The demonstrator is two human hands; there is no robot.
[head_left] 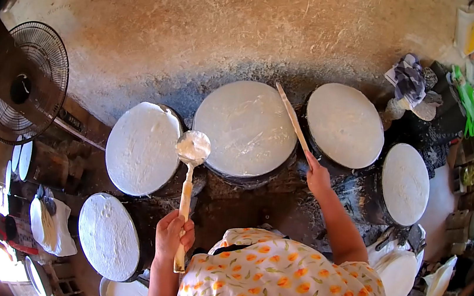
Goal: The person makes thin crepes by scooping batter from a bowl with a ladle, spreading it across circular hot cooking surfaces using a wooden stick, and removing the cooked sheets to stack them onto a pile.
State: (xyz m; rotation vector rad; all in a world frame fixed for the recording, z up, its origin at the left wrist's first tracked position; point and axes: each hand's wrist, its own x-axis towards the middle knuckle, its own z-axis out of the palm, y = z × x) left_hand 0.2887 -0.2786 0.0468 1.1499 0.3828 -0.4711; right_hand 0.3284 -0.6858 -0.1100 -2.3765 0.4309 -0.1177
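My left hand (173, 235) is closed round the wooden handle of a ladle (186, 192). White batter (195, 144) coats the ladle's bowl, which hangs between two round white-covered griddles. My right hand (318, 179) grips the lower end of a long flat wooden stick (291, 114). Its far tip reaches up past the right edge of the large middle griddle (245, 128); I cannot tell whether it touches. The left griddle (142, 149) lies beside the ladle's bowl. To the right of the stick is another white-covered griddle (345, 124).
More white-topped griddles stand at lower left (109, 236) and far right (405, 184). A fan (24, 81) is on the left. A rough wall (223, 22) rises behind. Crumpled cloth (408, 80) and a green bag (465, 99) sit at upper right. White round sheets (395, 277) lie at lower right.
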